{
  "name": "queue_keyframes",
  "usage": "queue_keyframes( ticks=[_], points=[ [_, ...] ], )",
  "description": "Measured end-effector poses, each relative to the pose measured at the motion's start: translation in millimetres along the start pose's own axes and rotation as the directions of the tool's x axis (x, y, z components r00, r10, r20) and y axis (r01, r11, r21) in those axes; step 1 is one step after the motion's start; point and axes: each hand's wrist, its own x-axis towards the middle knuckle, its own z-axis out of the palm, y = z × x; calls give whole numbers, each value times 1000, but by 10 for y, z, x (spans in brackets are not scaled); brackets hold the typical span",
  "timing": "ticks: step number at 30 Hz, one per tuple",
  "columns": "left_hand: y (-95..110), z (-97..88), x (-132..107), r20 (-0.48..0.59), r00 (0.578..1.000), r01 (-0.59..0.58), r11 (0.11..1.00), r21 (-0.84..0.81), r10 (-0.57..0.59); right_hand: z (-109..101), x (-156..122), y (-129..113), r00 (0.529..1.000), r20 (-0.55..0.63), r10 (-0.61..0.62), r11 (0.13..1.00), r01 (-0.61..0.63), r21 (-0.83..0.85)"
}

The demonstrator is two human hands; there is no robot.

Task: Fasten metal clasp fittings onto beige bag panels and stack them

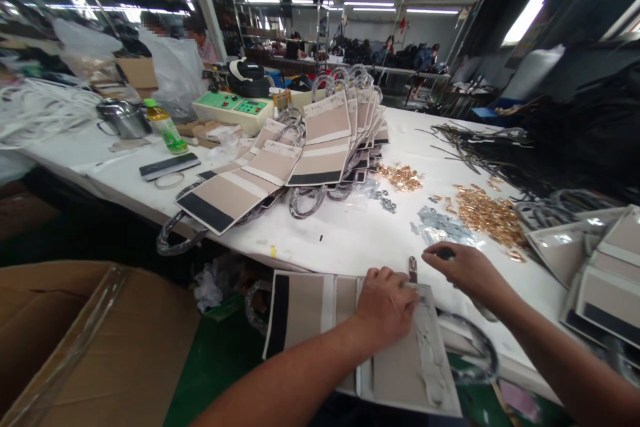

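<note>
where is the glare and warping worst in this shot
Head view: the window is blown out white at upper right; the table edge bows from wide-angle warp; the left hand, right hand and bag are sharp; the far shelves are soft.

Your L hand [385, 307] lies palm down, knuckles bent, forearm coming in from bottom left. Your R hand [463, 268] sits just beside it, fingertips pinched tog., forearm angling in from lower right.

The left hand [385, 307] lies on a flat bag [305, 307] at the table [350, 233] edge. The right hand [465, 270] pinches a small dark thing [447, 253] near gold bits [483, 210].
</note>
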Motion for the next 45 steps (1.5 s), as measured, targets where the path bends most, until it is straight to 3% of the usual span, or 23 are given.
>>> queue_keyframes(
  ticks=[5,9,12,16,21,27,32,35,37,40,42,45],
  points=[
    [-40,-3,2,38,999,0,999,42,-2,151,873,-127,997,-81,-19,990,7,-141],
    [-95,5,27,64,996,-59,996,72,55,334,1497,-194,997,-66,42,985,-52,-162],
    [-139,-12,98,106,990,-105,992,72,97,405,1802,-189,996,-24,84,984,-87,-153],
    [-247,-24,287,142,984,-105,995,2,103,426,2032,-128,994,8,113,983,-111,-146],
    [-390,44,461,182,983,7,981,-193,28,399,2126,-101,995,-22,94,987,-96,-131],
    [-369,29,474,187,982,6,979,-203,33,334,2104,-124,990,-60,127,991,-128,-21],
    [-346,15,485,173,984,5,977,-213,33,16,1817,-264,990,-95,106,992,-98,79],
    [-335,-10,485,179,983,3,978,-208,35,-285,1331,-334,995,-95,-23,996,31,81],
    [-328,-35,486,182,982,-13,977,-212,53,-402,871,-312,989,-21,-143,987,144,74],
    [-322,-51,490,195,978,-31,981,-190,68,-334,119,-175,943,251,-221,969,181,170],
    [-321,-38,492,207,977,-22,986,-164,56,-162,-299,-52,899,403,-174,971,89,221],
    [-321,-6,494,196,979,-24,986,-167,58,110,-654,98,891,447,-82,976,-19,219]
  ],
)
